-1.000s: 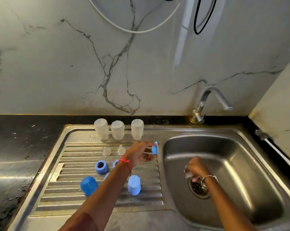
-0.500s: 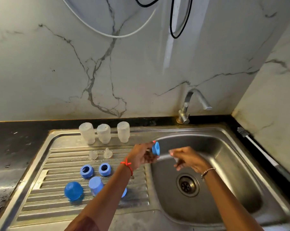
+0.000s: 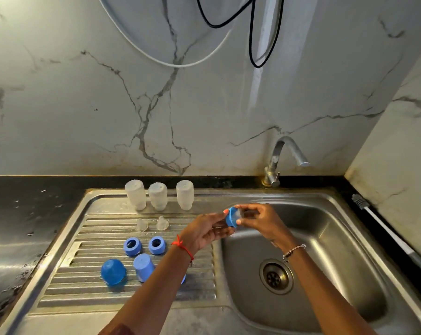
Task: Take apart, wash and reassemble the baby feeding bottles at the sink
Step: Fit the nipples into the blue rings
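My left hand holds a blue screw ring at the left rim of the sink basin. My right hand pinches a clear teat set against that ring. Three clear bottle bodies stand upside down at the back of the draining board. In front of them lie two clear teats, two blue rings and two blue caps. A third blue piece shows only as an edge under my left forearm.
The steel sink basin with its drain lies to the right, the tap behind it with no water running. A bottle brush lies along the right counter edge. Black counter extends to the left.
My right hand rose from the drain area up to the ring in my left hand and now holds the teat against it. The view shifted right and down.
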